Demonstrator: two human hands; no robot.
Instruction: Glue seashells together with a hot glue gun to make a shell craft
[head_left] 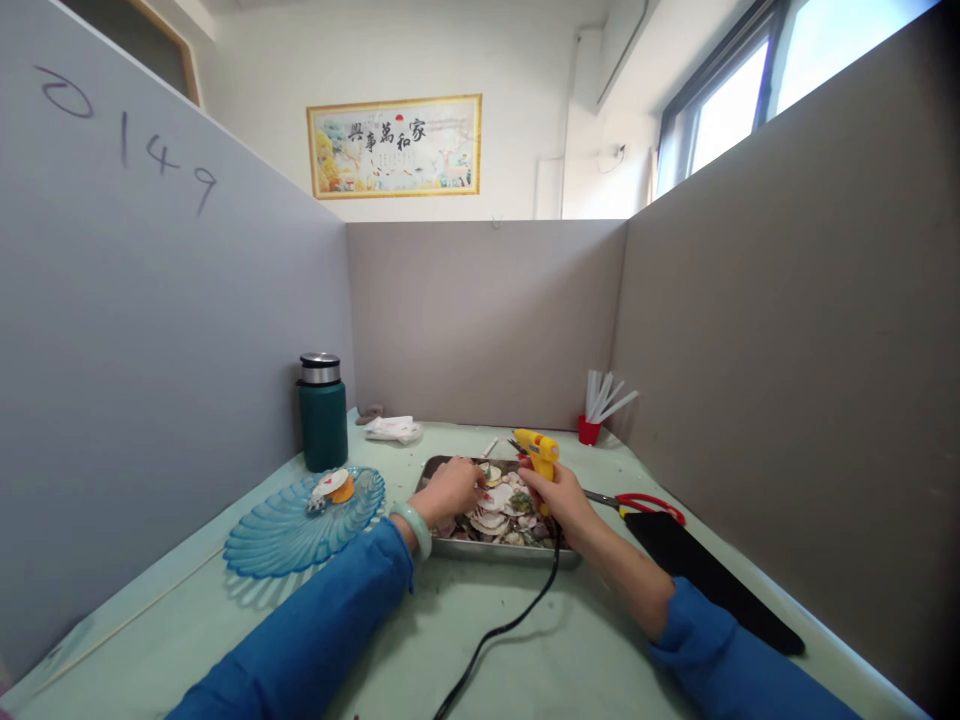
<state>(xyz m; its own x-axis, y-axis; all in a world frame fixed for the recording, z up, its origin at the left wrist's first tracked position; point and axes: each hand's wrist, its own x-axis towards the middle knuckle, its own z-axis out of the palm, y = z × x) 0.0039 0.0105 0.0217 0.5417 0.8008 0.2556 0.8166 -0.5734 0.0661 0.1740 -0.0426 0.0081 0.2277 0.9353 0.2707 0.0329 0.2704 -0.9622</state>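
A yellow hot glue gun (541,450) is held upright in my right hand (559,495), its nozzle pointing left over the far side of a metal tray (495,552). Its black cord (517,622) runs down across the table toward me. Shells (495,515) of many sizes fill the tray. Over the tray's left part, my left hand (454,484) reaches in with its fingers bent together at the shells; whatever lies between the fingertips is hidden. A pale green bangle (414,530) circles the left wrist.
On the left stand a blue shell-shaped plate (277,540) with small pieces on it and a green thermos (323,425). A white plastic packet (394,429) lies behind. To the right are a red cup (589,431) of glue sticks, red-handled scissors (651,503) and a black strip (709,575). Partitions surround three sides.
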